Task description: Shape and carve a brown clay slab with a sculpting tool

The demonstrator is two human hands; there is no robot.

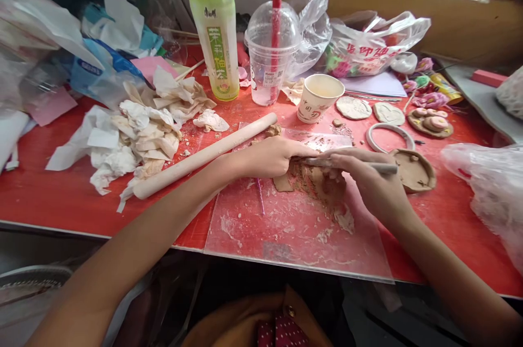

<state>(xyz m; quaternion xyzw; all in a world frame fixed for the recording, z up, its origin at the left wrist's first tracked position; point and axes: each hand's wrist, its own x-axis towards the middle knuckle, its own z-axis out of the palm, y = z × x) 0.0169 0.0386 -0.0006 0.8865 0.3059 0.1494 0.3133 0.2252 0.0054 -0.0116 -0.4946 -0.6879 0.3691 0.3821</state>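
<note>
My right hand point(373, 186) grips a slim grey clay tool point(379, 168), its shaft pointing left over the work sheet. My left hand point(267, 157) is closed with the index finger stretched toward the tool's tip; whatever its curled fingers hold is hidden. Both hands meet over brown clay point(327, 186), which lies in smears and crumbs on a clear plastic sheet point(294, 227). A flat clay scrap point(283, 183) sits below my left hand. Just right of my right hand is a shallow clay dish point(414, 171) with a raised rim.
A wooden rolling pin point(204, 156) lies left of the sheet, beside crumpled tissues point(134, 142). Behind stand a tea bottle point(214, 36), a domed plastic cup point(265, 58) and a paper cup point(318, 99). A ring point(371, 137), clay discs point(353, 108) and plastic bags point(490, 183) occupy the right.
</note>
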